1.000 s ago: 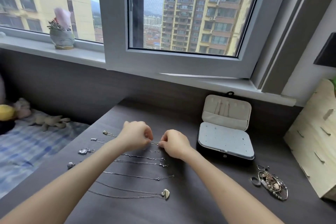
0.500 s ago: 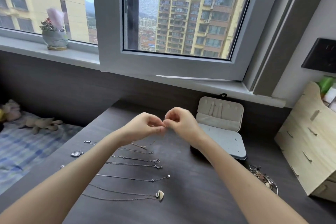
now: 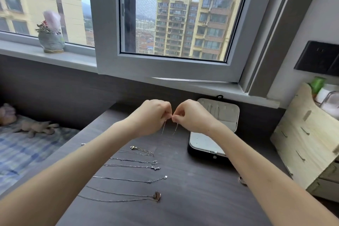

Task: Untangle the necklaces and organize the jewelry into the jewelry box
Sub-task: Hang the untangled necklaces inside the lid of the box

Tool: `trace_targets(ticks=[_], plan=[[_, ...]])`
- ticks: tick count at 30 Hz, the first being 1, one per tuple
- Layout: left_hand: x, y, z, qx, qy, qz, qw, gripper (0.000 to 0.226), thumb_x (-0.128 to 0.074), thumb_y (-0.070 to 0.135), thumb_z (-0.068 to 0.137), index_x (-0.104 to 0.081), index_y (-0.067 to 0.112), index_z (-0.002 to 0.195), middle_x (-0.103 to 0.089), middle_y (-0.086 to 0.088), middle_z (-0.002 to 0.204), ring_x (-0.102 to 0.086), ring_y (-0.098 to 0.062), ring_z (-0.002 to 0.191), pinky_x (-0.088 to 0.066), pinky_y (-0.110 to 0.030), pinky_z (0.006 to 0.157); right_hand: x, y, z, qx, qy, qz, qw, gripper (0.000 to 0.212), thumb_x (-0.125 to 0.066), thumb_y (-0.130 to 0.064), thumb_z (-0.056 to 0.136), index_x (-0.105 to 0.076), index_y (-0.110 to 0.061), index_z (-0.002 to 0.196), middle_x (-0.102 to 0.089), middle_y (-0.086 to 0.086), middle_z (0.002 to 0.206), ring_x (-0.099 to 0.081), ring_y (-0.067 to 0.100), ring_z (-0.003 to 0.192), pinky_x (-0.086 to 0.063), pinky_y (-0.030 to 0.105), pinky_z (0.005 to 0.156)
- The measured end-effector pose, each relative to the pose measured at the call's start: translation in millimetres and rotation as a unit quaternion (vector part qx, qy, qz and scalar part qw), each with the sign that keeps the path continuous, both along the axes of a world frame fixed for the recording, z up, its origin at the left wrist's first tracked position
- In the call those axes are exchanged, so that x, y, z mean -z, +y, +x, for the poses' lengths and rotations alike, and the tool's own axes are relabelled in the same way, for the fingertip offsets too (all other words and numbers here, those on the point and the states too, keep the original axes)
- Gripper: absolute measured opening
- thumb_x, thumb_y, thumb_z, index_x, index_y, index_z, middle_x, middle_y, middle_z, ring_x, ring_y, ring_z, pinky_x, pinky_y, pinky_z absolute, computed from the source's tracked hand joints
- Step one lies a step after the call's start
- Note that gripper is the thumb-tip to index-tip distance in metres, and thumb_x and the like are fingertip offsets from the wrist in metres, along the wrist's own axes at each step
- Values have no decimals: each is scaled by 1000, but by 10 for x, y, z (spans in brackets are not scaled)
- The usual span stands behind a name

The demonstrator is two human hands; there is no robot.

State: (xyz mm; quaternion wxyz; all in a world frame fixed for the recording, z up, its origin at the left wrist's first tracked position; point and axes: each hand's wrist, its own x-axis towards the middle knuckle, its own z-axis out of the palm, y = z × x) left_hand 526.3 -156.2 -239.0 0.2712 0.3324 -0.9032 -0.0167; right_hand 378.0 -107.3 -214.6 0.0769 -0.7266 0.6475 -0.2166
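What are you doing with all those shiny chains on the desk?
A person is sorting necklaces. The left hand and the right hand pinch one thin chain up above the desk, and its two strands hang down between them. Several other necklaces lie straightened in rows on the desk. The jewelry box sits open beside the right hand.

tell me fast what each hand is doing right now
Left hand: closed, pinching one end of the thin chain.
Right hand: closed, pinching the other end of the thin chain.
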Motion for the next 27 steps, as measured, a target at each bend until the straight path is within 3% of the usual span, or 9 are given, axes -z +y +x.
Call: trace_targets(ticks=[2,5,7,9,12,14,17,22,27], plan=[[-61,50,-20,-13,98,152,983,10,-52,18,92,-59,14,86,-64,-2,86,-54,-15,76,-40,-24,66,-24,30,-29,-3,-205,55,977,15,-59,-15,86,-70,-13,75,-59,1,73,-50,11,68,-41,21,62],[-152,100,-15,68,275,404,870,14,-52,12,92,-56,11,78,-60,-4,74,-55,-12,70,-49,-21,68,-36,59,-69,-48,-498,150,853,15,-55,-8,89,-65,-6,78,-61,10,79,-55,17,74,-52,26,74],[-200,118,-5,115,322,474,812,19,-47,5,94,-54,9,76,-56,-4,70,-54,-14,66,-51,-22,66,-59,74,-79,-57,-593,188,781,18,-52,-14,91,-59,-7,76,-61,10,75,-58,19,70,-54,31,81],[-252,129,-16,140,330,485,798,21,-46,6,94,-52,10,75,-52,-3,64,-51,-15,59,-47,-25,63,-116,80,-88,-60,-625,190,755,27,-52,-22,92,-54,-9,69,-60,7,67,-59,19,64,-53,36,82],[-320,138,-65,147,343,472,799,16,-49,5,93,-51,11,78,-46,1,59,-44,-13,55,-41,-25,59,-284,115,-119,-60,-611,170,771,32,-53,-26,93,-50,-13,64,-52,1,56,-52,14,50,-53,29,59],[-370,154,-108,162,353,451,803,11,-56,3,89,-53,10,80,-46,2,60,-42,-12,55,-39,-24,58,-433,158,-162,-57,-549,141,822,30,-55,-28,93,-50,-13,67,-45,-1,53,-42,11,46,-43,23,46],[-441,172,-179,195,344,445,803,10,-64,8,74,-58,9,81,-52,0,65,-50,-14,62,-46,-25,66,-675,246,-247,-54,-452,86,886,24,-59,-29,91,-60,-9,77,-45,-2,53,-40,10,47,-40,21,46],[-488,184,-479,233,328,459,792,22,-63,5,69,-64,8,91,-66,-7,81,-63,-19,80,-52,-32,86,-1039,308,-483,-12,-402,28,915,19,-62,-25,90,-65,-7,87,-50,-2,56,-45,9,49,-45,22,50],[-292,36,-946,122,224,329,909,26,-59,0,81,-65,11,105,-66,-2,106,-61,-14,100,-48,-21,82,-1194,189,-808,89,-372,-65,921,11,-63,-16,89,-62,-7,84,-51,3,64,-45,11,52,-43,22,48]])
